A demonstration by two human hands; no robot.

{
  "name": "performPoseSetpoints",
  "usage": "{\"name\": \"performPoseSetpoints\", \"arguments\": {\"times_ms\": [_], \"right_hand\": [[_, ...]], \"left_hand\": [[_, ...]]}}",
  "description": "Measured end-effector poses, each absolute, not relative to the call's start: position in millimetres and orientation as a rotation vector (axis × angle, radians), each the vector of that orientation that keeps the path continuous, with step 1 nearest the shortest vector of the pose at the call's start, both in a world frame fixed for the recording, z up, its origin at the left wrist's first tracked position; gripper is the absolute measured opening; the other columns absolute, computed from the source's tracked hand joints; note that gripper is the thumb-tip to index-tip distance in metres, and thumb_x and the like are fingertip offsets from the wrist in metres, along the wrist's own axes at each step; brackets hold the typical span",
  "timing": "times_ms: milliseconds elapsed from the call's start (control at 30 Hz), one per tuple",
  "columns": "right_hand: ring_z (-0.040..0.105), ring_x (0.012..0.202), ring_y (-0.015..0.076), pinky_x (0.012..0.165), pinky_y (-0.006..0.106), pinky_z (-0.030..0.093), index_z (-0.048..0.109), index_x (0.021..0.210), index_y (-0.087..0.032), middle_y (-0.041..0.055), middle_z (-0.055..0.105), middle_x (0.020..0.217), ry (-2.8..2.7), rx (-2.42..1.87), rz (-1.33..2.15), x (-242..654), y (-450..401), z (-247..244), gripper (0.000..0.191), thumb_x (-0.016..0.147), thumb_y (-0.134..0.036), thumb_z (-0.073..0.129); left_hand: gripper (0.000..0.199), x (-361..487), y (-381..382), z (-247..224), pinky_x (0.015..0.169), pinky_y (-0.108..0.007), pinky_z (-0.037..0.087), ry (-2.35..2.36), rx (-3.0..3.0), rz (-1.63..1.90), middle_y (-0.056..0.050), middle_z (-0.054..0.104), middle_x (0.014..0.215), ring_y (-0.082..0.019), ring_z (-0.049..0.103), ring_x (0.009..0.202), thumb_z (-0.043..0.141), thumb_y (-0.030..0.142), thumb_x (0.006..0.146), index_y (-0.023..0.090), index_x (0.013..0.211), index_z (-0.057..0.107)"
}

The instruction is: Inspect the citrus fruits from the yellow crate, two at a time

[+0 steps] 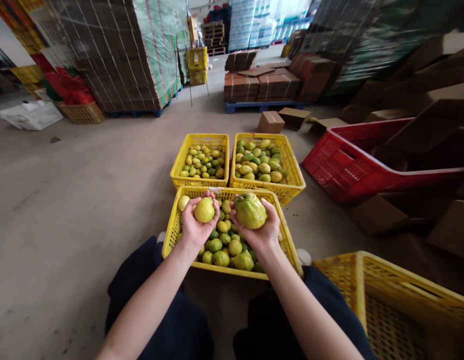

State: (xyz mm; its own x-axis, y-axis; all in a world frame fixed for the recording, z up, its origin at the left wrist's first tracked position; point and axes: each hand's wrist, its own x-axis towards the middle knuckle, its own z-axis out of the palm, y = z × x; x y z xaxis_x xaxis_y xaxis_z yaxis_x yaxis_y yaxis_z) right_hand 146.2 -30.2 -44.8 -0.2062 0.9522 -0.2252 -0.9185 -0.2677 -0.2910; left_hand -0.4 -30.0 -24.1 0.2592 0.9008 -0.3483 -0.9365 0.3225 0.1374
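My left hand [194, 227] is closed around a small yellow lemon [204, 210], palm up. In my right hand [262, 237] sits a much larger, lumpy green-yellow lemon [250, 210], with the fingers curled round its sides. Both hands are above the near yellow crate [232, 272], which holds many green and yellow lemons [221, 258]. Behind it stand two more yellow crates side by side: the left crate [200, 183] has smaller, mostly yellow fruit, and the right crate [292, 165] has bigger, greener fruit.
A yellow crate [361, 280] stands by my right knee. Farther right, a red crate [337, 165] holds cardboard, with loose boxes around it. Ahead are a small carton [271, 122] and flattened cardboard on a blue pallet [265, 106]. A wrapped stack [111, 55] rises at the left.
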Motion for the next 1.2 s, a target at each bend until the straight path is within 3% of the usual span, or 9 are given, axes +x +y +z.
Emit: {"name": "performPoseSetpoints", "arguments": {"times_ms": [233, 367, 933, 1200], "right_hand": [[0.066, 0.085, 0.0233, 0.072, 0.039, 0.056, 0.06, 0.095, -0.019, 0.0057, 0.071, 0.09, -0.014, -0.421, 1.778, 146.1, -29.3, -43.8, 0.026, 0.074, -0.035, 0.058], [0.067, 0.079, 0.0217, 0.066, 0.036, 0.057, 0.061, 0.086, -0.02, 0.002, 0.071, 0.081, -0.016, -0.448, 1.808, 145.5, -29.4, -44.4, 0.014, 0.073, -0.026, 0.058], [0.068, 0.073, 0.023, 0.061, 0.036, 0.057, 0.062, 0.078, -0.017, 0.0031, 0.071, 0.075, 0.021, -0.46, 1.833, 143.5, -29.3, -43.8, 0.01, 0.07, -0.019, 0.055], [0.068, 0.073, 0.022, 0.061, 0.035, 0.057, 0.062, 0.078, -0.018, 0.0027, 0.071, 0.075, 0.011, -0.471, 1.831, 142.6, -28.7, -45.5, 0.011, 0.071, -0.02, 0.054]], "left_hand": [[0.014, 0.8, -26.9, -26.6, 0.074, -0.024, 0.054, 0.443, -0.155, 1.286, -0.005, 0.065, 0.082, -0.013, 0.063, 0.079, 0.048, 0.015, 0.081, 0.012, 0.08, 0.062], [0.016, 1.0, -25.8, -27.8, 0.069, -0.02, 0.053, 0.431, -0.155, 1.225, -0.004, 0.064, 0.079, -0.01, 0.062, 0.073, 0.047, 0.015, 0.083, 0.013, 0.077, 0.062], [0.018, 7.1, -26.2, -30.7, 0.076, -0.025, 0.053, 0.511, -0.021, 1.224, -0.005, 0.066, 0.089, -0.012, 0.063, 0.077, 0.047, 0.012, 0.081, 0.013, 0.09, 0.063], [0.021, 5.4, -28.6, -28.4, 0.069, -0.023, 0.054, 0.491, -0.055, 1.228, -0.005, 0.066, 0.084, -0.011, 0.063, 0.071, 0.045, 0.011, 0.077, 0.014, 0.089, 0.062]]}}
